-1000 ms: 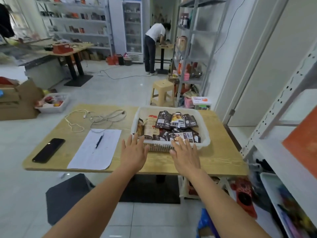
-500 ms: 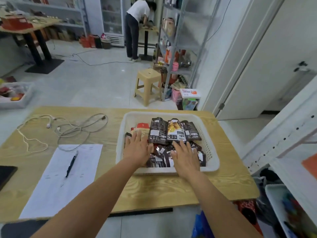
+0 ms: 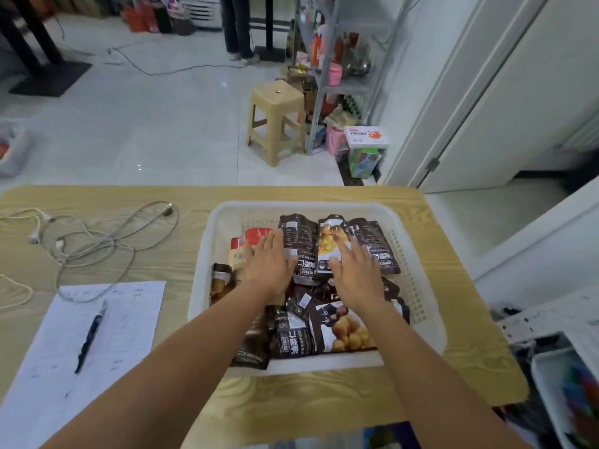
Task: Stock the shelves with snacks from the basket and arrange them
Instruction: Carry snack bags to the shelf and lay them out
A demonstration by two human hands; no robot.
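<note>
A white plastic basket (image 3: 418, 267) sits on the wooden table (image 3: 181, 196), filled with several dark brown snack packets (image 3: 372, 244) and a red one (image 3: 256, 234) at its back left. My left hand (image 3: 269, 267) lies flat with straight fingers over the packets at the basket's middle left. My right hand (image 3: 355, 270) lies flat beside it, fingers spread over a packet showing yellow nuts (image 3: 329, 241). Neither hand grips anything. The white shelf frame (image 3: 534, 319) stands at the right.
A sheet of paper (image 3: 48, 361) with a pen (image 3: 87, 338) and tangled cables (image 3: 94, 241) lie on the table's left. Beyond the table stand a tan stool (image 3: 275, 121), a metal rack (image 3: 330, 59) and a person's legs (image 3: 236, 27). A white bin (image 3: 547, 384) sits at lower right.
I have stepped closer to the table. Both hands moved forward from the basket's near rim to the packets in its middle, staying flat and open.
</note>
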